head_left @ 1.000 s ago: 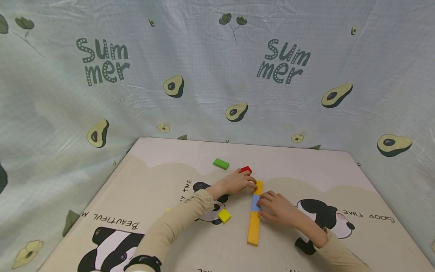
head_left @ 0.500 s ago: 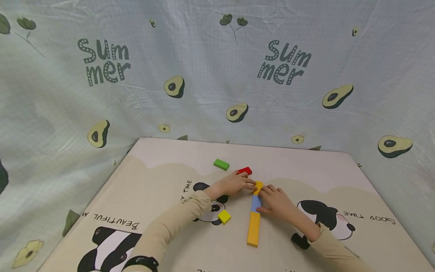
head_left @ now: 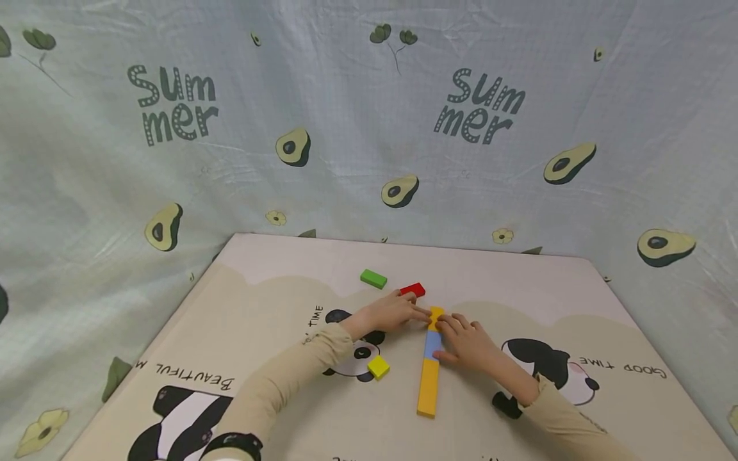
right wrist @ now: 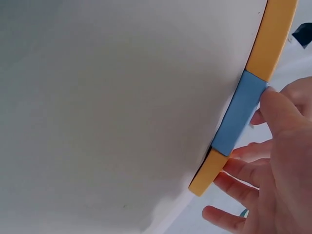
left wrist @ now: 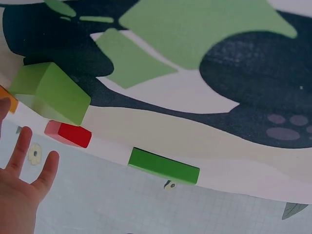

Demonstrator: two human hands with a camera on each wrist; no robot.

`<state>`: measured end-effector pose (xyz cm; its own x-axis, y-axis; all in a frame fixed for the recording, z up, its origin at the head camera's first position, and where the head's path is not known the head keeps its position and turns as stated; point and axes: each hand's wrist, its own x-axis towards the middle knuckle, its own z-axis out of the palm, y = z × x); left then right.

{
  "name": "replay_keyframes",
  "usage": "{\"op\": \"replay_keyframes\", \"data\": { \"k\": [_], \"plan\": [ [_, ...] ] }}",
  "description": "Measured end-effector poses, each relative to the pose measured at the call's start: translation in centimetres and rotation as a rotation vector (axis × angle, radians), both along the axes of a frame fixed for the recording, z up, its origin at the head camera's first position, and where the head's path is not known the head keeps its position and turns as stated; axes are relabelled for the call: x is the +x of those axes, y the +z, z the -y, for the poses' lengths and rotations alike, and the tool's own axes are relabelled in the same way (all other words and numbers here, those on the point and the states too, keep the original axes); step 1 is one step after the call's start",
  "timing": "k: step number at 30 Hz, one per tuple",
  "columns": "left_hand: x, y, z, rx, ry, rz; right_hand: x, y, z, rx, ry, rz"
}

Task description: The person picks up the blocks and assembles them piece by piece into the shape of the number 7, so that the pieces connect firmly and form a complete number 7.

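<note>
In the head view a straight row of flat blocks runs away from me: a long orange block [head_left: 428, 389] nearest, a blue block [head_left: 432, 346] in the middle, a short orange block [head_left: 437, 312] at the far end. My left hand [head_left: 391, 312] reaches over from the left, its extended fingertips at the short orange block's left side. On the row's right side lies my right hand [head_left: 471, 344]. The right wrist view shows its fingertips [right wrist: 234, 165] along the short orange block and its thumb at the blue block's edge, where the long orange one meets it.
Beyond my left hand lie a red block [head_left: 414, 290], partly behind the fingers, and a green block [head_left: 373, 278]. A yellow block [head_left: 378, 367] sits left of the row. The panda-print tabletop [head_left: 496, 275] ends at a hanging avocado-print sheet [head_left: 340, 192].
My right fingers have moved from the blue block up to the far short orange block, the thumb staying by the blue one. My left hand has shifted slightly left, showing more of the red block.
</note>
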<state>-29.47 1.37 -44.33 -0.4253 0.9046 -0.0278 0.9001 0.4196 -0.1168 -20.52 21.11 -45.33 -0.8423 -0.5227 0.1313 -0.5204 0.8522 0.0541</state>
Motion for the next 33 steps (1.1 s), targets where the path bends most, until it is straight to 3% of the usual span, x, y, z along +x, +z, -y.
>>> {"op": "replay_keyframes", "data": {
  "k": [17,26,33],
  "plan": [
    [1.7,0.7,1.2,-0.026,0.004,-0.01,0.1,0.3,0.2,0.013,-0.018,0.044],
    [1.5,1.5,3.8,0.03,0.01,-0.044,0.0,0.4,0.2,0.035,-0.016,0.02],
    [1.2,2.6,6.3,0.105,0.071,-0.031,0.0,0.4,0.2,0.026,-0.007,0.022]
  ]
}}
